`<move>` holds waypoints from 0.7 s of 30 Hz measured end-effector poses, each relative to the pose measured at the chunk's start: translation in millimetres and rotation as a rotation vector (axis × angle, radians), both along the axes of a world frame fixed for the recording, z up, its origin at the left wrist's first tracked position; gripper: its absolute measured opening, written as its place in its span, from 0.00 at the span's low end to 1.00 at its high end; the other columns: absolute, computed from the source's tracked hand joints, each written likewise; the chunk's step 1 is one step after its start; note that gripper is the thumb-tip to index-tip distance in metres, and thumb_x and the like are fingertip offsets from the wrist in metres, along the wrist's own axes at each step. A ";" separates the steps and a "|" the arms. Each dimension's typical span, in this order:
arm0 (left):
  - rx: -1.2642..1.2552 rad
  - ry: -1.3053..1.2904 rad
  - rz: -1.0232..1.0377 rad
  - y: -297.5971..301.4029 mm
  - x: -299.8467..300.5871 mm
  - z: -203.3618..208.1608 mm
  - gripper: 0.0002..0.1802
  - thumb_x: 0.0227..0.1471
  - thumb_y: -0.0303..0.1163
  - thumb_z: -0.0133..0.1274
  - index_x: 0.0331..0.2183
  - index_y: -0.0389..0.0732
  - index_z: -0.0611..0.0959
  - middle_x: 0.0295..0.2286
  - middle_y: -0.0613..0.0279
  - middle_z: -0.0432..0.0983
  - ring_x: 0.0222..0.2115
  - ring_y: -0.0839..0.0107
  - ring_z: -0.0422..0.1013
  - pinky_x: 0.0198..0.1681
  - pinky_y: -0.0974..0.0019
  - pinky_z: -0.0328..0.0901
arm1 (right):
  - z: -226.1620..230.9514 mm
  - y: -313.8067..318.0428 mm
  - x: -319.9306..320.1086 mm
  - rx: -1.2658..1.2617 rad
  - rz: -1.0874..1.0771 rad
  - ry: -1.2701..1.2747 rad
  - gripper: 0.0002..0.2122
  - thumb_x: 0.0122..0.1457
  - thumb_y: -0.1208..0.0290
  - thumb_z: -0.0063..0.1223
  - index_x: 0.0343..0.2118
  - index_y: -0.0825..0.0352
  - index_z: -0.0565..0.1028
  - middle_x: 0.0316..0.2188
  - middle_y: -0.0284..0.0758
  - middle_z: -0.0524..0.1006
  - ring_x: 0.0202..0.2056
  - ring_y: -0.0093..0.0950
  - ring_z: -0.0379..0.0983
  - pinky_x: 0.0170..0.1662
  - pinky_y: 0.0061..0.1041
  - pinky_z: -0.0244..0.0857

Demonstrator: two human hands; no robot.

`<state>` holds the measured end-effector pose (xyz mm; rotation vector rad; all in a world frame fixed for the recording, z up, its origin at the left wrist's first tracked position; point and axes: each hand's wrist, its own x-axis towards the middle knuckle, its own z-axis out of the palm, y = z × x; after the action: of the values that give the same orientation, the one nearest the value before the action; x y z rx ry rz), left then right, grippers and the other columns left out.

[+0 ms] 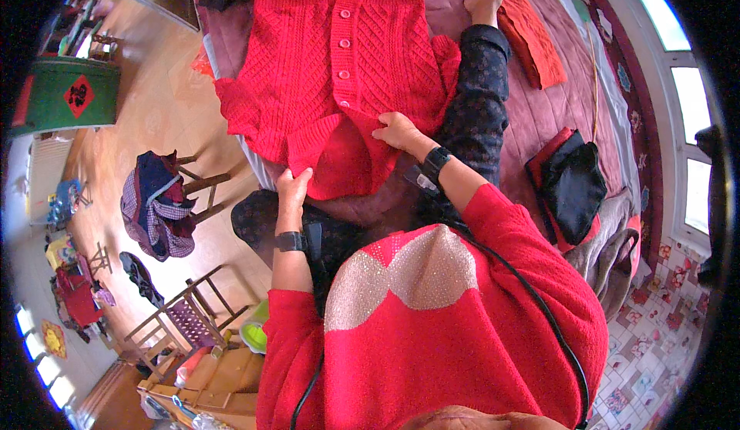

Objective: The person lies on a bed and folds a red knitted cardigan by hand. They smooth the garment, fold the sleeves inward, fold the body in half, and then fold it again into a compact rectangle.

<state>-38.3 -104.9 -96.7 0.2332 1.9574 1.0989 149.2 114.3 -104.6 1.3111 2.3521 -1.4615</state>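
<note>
A red knitted cardigan [301,52] lies spread on the pink bed, its buttoned front facing up and its neck end toward me. Pale round buttons run down its middle band. My left hand [293,187] pinches the collar edge at the near left. With thumb and fingers closed, my right hand [397,132] grips the opposite side of the neck opening. Between the two hands the collar is held apart, and the inside of the back shows. The sleeves stick out at both sides, the right one bunched near my leg.
A folded orange knit [533,41] rests by my bare foot. Dark folded clothes [570,187] sit to the right on the bedspread [539,114]. Left of the bed, a stool [204,186] bears piled clothes [158,206]; a chair [189,314] and wooden box [223,380] stand nearer.
</note>
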 end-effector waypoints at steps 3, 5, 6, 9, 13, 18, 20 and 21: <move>0.064 -0.042 0.071 -2.4 0.0 -2.1 0.16 0.50 0.29 0.57 0.42 0.35 0.80 0.38 0.64 0.78 0.37 0.71 0.73 0.44 0.66 0.67 | -0.4 -0.1 2.6 -0.077 -0.041 0.037 0.11 0.50 0.70 0.59 0.34 0.71 0.76 0.28 0.39 0.78 0.32 0.31 0.74 0.37 0.32 0.67; 0.229 -0.148 0.159 -2.3 -3.7 -0.6 0.17 0.51 0.29 0.56 0.44 0.36 0.80 0.40 0.63 0.78 0.40 0.70 0.73 0.46 0.64 0.66 | 1.7 2.7 3.2 -0.268 -0.127 -0.016 0.10 0.50 0.72 0.57 0.34 0.70 0.76 0.29 0.36 0.78 0.33 0.32 0.74 0.38 0.32 0.67; 0.206 -0.224 0.234 -1.9 -5.5 0.8 0.17 0.52 0.28 0.56 0.45 0.37 0.79 0.41 0.63 0.77 0.41 0.69 0.73 0.48 0.63 0.66 | 3.3 4.0 3.2 -0.311 -0.146 0.077 0.09 0.50 0.73 0.56 0.34 0.68 0.76 0.30 0.35 0.78 0.34 0.31 0.74 0.39 0.32 0.67; 0.459 -0.511 0.371 -1.8 -11.6 7.5 0.20 0.53 0.29 0.55 0.49 0.38 0.77 0.46 0.61 0.75 0.46 0.65 0.71 0.52 0.58 0.65 | 10.7 8.9 5.0 -0.517 -0.318 0.255 0.08 0.50 0.76 0.52 0.35 0.64 0.76 0.33 0.34 0.77 0.37 0.29 0.74 0.41 0.31 0.68; 0.709 -0.706 0.428 1.8 -18.0 14.4 0.24 0.54 0.29 0.53 0.54 0.41 0.72 0.51 0.59 0.72 0.52 0.61 0.68 0.58 0.52 0.60 | 23.3 15.7 7.4 -0.946 -0.653 0.565 0.10 0.52 0.78 0.45 0.37 0.62 0.75 0.36 0.35 0.77 0.39 0.32 0.75 0.46 0.35 0.69; 0.897 -0.734 0.377 16.2 -22.5 12.8 0.30 0.56 0.35 0.52 0.59 0.48 0.65 0.56 0.59 0.66 0.57 0.59 0.62 0.61 0.47 0.55 | 32.8 26.3 10.8 -1.110 -0.662 0.779 0.12 0.56 0.75 0.40 0.40 0.68 0.75 0.39 0.40 0.79 0.41 0.37 0.76 0.51 0.37 0.68; 0.871 -0.762 0.442 21.9 -21.6 11.8 0.31 0.57 0.38 0.51 0.60 0.49 0.63 0.57 0.58 0.64 0.58 0.58 0.60 0.61 0.46 0.54 | 32.6 28.7 9.6 -1.122 -0.688 0.802 0.12 0.58 0.75 0.39 0.41 0.68 0.75 0.39 0.40 0.79 0.41 0.37 0.76 0.51 0.37 0.68; 0.944 -0.769 0.387 23.5 -20.7 11.8 0.30 0.57 0.38 0.51 0.60 0.48 0.63 0.57 0.58 0.64 0.58 0.58 0.60 0.61 0.46 0.54 | 31.8 29.3 8.8 -1.121 -0.696 0.806 0.12 0.58 0.75 0.39 0.42 0.68 0.74 0.39 0.40 0.79 0.41 0.37 0.76 0.50 0.37 0.68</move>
<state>-58.9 -81.4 -84.9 -0.0871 0.7208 1.9539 158.0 143.7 -72.8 1.2659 0.6693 -3.2081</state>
